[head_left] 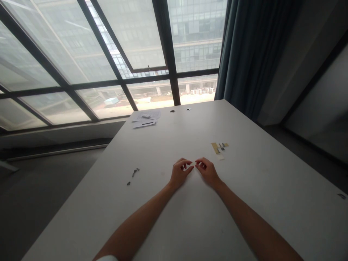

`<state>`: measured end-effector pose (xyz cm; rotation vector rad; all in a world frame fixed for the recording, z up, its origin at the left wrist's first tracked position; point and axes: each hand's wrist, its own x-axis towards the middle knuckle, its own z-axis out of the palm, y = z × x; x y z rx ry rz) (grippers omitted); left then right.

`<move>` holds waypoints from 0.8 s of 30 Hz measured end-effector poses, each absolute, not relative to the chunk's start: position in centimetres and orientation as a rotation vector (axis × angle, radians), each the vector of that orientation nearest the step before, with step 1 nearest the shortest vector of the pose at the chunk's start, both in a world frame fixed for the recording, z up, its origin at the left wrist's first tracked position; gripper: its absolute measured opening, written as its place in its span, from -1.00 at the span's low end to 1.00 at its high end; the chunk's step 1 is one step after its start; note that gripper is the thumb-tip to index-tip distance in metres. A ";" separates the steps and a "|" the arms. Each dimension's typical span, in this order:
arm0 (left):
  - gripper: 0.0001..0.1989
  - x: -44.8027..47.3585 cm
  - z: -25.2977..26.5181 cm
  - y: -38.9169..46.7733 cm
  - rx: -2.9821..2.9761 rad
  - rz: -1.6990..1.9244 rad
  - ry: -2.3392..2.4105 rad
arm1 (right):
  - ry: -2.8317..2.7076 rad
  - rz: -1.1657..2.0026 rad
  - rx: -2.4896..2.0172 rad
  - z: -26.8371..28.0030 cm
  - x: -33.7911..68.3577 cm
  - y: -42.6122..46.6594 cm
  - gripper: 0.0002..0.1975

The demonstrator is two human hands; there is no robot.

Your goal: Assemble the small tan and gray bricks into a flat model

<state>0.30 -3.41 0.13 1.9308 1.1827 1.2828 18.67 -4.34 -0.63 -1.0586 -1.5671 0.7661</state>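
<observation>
My left hand (181, 171) and my right hand (207, 170) face each other just above the white table (185, 217). On each, thumb and index finger come together in a pinch, and the tips of the two hands almost meet. Something small and whitish may be between the fingertips, too small to make out. To the right of my right hand lie yellow paper pieces (215, 147) with small dark bits (222, 149) on and beside them. A small white piece of paper (220, 157) is just in front of these. Small dark pieces (134, 172) lie to the left of my left hand.
Papers (146, 116) with a small object on top lie at the table's far left corner. Two round spots (172, 111) mark the far edge. A dark item (342, 196) sits at the right edge. Windows and a blue curtain (244, 54) stand behind.
</observation>
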 end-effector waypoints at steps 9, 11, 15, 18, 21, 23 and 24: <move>-0.85 0.4 0.4 -3.4 1.914 1.272 1.155 | -1.558 0.759 -1.051 -1.0 18.7 -4.2 -0.87; -0.85 0.3 0.3 -3.4 1.908 1.279 1.148 | -1.561 0.759 -1.045 -0.9 18.7 -4.2 -0.87; -0.82 0.2 0.0 -3.2 1.927 1.282 1.160 | -1.582 0.749 -1.028 -0.5 18.8 -4.3 -0.85; -0.78 0.2 0.0 -3.3 1.941 1.269 1.144 | -1.592 0.740 -1.009 -0.5 18.8 -4.3 -0.84; -0.79 0.3 0.3 -3.4 1.937 1.264 1.139 | -1.571 0.751 -1.012 -0.7 18.8 -4.2 -0.83; -0.80 0.3 0.4 -3.4 1.929 1.269 1.156 | -1.544 0.759 -1.032 -0.8 18.7 -4.2 -0.84; -0.80 0.3 0.4 -3.4 1.926 1.272 1.167 | -1.537 0.760 -1.041 -0.8 18.7 -4.2 -0.84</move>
